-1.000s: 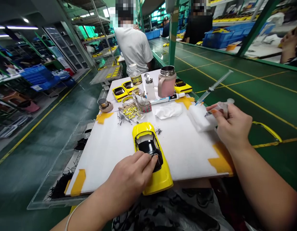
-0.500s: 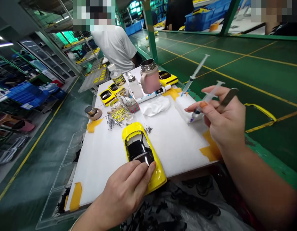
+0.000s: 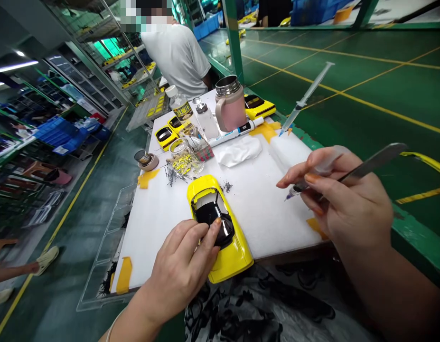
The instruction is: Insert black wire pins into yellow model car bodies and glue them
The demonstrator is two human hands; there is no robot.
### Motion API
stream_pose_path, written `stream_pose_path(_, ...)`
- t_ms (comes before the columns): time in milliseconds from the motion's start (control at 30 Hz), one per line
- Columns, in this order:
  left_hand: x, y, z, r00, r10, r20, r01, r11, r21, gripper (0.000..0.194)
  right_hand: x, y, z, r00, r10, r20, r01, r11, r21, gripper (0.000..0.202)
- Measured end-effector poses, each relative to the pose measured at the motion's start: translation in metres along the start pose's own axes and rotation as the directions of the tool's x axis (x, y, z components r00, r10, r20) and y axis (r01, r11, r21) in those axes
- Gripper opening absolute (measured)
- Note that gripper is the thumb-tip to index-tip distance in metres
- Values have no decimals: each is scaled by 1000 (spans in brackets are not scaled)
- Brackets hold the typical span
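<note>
A yellow toy car body (image 3: 234, 256) with a black roof lies near the front edge of the white board (image 3: 152, 228). My left hand (image 3: 184, 256) rests over it, fingers pressed together on the black part; whether something small is pinched there is hidden. Right of the car, my right hand (image 3: 344, 194) is closed around a syringe (image 3: 296, 191) with its tip pointing down left, and metal tweezers (image 3: 376, 159) stick out behind the fingers. Another syringe (image 3: 305, 99) leans at the board's far right edge. Black specks (image 3: 227, 186) lie beyond the car.
Behind are a pink mug (image 3: 231, 107), a marker (image 3: 237, 132), a white cloth (image 3: 239, 152), a bottle (image 3: 180, 104), small yellow parts (image 3: 184, 163) and more yellow car bodies (image 3: 166, 137). A person in a white shirt (image 3: 177, 57) sits beyond.
The view has shifted slightly. My right hand has turned, with the syringe flatter and the tweezers showing more. My left fingers have moved up a little on the black part. A foot has appeared at left.
</note>
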State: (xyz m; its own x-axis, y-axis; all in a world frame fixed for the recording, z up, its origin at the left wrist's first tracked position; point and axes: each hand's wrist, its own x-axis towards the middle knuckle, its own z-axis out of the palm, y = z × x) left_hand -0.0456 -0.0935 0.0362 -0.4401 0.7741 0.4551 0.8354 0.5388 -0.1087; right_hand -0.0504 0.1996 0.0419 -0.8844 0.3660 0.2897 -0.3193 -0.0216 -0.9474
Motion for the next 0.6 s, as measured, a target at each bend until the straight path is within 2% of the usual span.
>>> stream_pose_path(167,9,2,-4,999,-18,46,17,999,29,55,-5,-4,5,989,76,124,-108,954,281,16)
stream_pose_path(333,13,2,-5,984,-106,142,111,993,-29,60,-10,-13,8,963,153,222,-228,903,364,4)
stream_pose_path(500,16,1,-6,961,-139,239,149,989,-25,58,-17,-15,12,940,192,281,-282,900,331,38)
stream_pose_path(600,18,1,-5,952,-145,270,161,986,-40,59,-23,-13,16,928,189,321,-287,912,294,45)
